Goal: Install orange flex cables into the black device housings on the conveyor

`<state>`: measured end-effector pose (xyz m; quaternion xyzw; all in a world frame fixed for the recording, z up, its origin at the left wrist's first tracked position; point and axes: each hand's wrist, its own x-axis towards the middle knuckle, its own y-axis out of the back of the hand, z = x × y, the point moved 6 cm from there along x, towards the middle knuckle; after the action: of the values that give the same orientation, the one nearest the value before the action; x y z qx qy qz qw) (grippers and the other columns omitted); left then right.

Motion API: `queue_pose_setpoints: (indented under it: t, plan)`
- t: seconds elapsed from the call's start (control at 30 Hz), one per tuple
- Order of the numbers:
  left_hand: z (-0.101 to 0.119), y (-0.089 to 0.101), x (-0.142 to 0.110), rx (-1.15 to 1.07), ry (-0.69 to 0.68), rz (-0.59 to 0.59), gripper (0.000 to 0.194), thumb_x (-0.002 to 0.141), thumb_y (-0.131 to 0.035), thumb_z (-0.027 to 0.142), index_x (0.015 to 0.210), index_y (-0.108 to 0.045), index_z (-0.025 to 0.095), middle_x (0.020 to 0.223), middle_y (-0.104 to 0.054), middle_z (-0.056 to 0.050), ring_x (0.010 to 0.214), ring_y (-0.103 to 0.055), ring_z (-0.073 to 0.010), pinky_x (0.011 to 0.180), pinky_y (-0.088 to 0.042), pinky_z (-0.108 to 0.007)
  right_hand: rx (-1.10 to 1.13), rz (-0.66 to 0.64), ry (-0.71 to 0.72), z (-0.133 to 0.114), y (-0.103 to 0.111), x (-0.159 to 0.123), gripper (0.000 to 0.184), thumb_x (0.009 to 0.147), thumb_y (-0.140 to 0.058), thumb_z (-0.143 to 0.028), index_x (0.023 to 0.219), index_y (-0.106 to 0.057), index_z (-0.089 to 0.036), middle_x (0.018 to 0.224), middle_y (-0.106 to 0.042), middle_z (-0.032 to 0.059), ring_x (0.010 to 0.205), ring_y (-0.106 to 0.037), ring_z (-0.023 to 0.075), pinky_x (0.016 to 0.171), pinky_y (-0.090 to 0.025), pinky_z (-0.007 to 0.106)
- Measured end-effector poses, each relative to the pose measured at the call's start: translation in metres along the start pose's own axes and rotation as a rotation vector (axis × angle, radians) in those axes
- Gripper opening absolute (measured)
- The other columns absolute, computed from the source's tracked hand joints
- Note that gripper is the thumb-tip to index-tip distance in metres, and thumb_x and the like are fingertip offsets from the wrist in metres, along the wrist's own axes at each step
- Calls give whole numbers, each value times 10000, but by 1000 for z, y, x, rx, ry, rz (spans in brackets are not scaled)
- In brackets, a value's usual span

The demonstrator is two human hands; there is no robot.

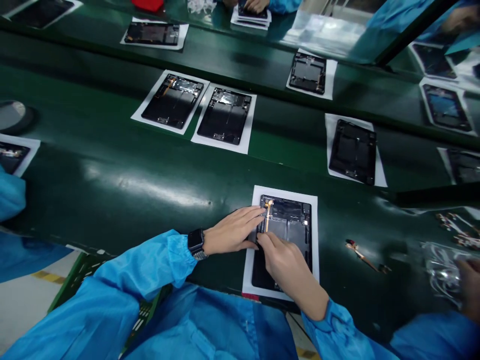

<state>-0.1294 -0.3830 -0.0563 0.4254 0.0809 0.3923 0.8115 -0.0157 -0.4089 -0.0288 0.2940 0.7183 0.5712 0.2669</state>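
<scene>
An opened black tablet body [290,227] lies on a white sheet [285,194] on the green belt in front of me. A thin orange flex cable [267,212] runs down its left side. My left hand [234,231] rests flat on the tablet's left edge, fingers stretched toward the cable. My right hand [287,262] lies over the tablet's lower left part, fingertips pressing near the cable's lower end. Neither hand lifts anything. Both arms wear blue sleeves, and a dark watch [196,242] sits on my left wrist.
Several more opened tablets on white sheets [173,101] [225,116] [353,151] lie along the green conveyor [112,185]. A loose orange flex cable [362,255] lies to the right. Another person's hand [470,285] holds a clear bag at far right; another blue sleeve [9,195] is at left.
</scene>
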Motion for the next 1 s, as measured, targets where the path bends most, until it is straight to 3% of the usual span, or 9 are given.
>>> queue_pose_setpoints:
  t: [0.1,0.27,0.47,0.63,0.7,0.8,0.9,1.0]
  plan:
    - [0,0,0,0,-3,6,742,853,-702,378,1425,-312,112,1487,-382,-214,1446,-284,-287,1173,-320,-462,16,-28,0,4,4,3,231,881,-413,11,887,-563,-164,798,-608,49,618,-583,179,531,-390,276]
    - [2,1,0,-7,-5,17,788,826,-731,386,1437,-299,138,1488,-383,-212,1438,-301,-299,1155,-342,-485,21,32,-60,16,9,-9,201,902,-427,-29,962,-561,-166,801,-617,37,601,-591,173,515,-372,268]
    - [0,-1,0,-11,4,18,762,836,-720,380,1429,-312,128,1489,-380,-210,1445,-286,-290,1172,-322,-472,-44,32,-74,5,0,-5,218,912,-394,-33,908,-567,-167,783,-614,54,574,-557,174,510,-349,283]
    - [2,0,-1,-14,23,8,740,855,-701,368,1433,-309,122,1474,-392,-208,1432,-308,-298,1165,-327,-470,68,51,-60,0,-2,-5,234,929,-381,-31,950,-579,-156,835,-637,77,707,-614,193,589,-423,274]
    - [4,2,-2,-21,20,10,762,841,-714,385,1435,-311,131,1474,-391,-203,1426,-316,-301,1154,-339,-472,215,121,-103,10,1,-12,215,958,-399,-87,1017,-588,-169,902,-662,88,800,-641,206,677,-478,297]
    - [3,11,4,-22,16,42,637,864,-686,399,1381,-401,157,1464,-411,-168,1397,-350,-280,1126,-372,-448,614,359,-323,42,5,-31,171,967,-461,-203,1058,-606,-212,1002,-659,84,901,-643,214,788,-520,350]
    - [-11,23,31,82,74,117,337,950,-565,337,1243,-533,172,1351,-517,-128,1284,-459,-251,1057,-418,-428,1092,630,-612,72,-7,-59,139,933,-466,-268,917,-593,-212,819,-587,38,681,-601,176,569,-512,298]
    - [-33,27,74,320,211,42,281,947,-557,305,1165,-573,127,1190,-595,-139,1141,-535,-279,954,-451,-436,1422,692,-768,81,-24,-77,130,880,-497,-316,826,-540,-206,680,-438,-21,516,-474,130,403,-373,233]
